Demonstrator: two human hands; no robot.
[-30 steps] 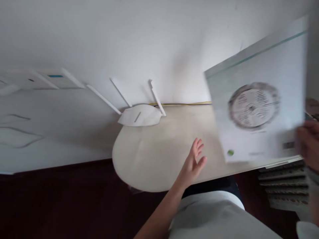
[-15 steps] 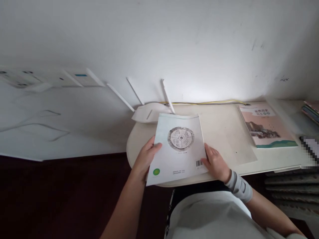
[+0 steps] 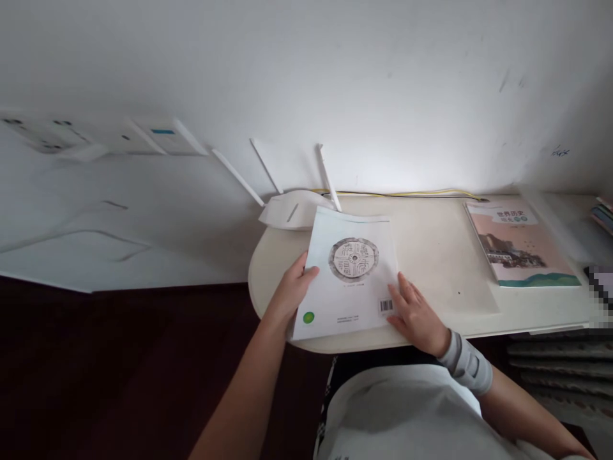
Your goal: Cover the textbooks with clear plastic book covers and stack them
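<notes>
A white book (image 3: 349, 275) with a round grey emblem, a barcode and a green dot on its cover lies at the left end of a pale desk (image 3: 431, 255). My left hand (image 3: 290, 294) grips its left edge, thumb on the cover. My right hand (image 3: 416, 313) rests at its lower right corner by the barcode, fingers stretched flat against the book and the desk. A grey band wraps my right wrist.
A white router (image 3: 292, 207) with several antennas stands behind the book, against the wall. A second book (image 3: 520, 246) with a pink and green cover lies further right. More books show at the far right edge (image 3: 604, 214). A yellow cable (image 3: 421, 193) runs along the wall.
The white book came from the right, held up in my right hand, and now lies flat on the desk. My left hand has taken its left edge. The book has shifted slightly further onto the desk.
</notes>
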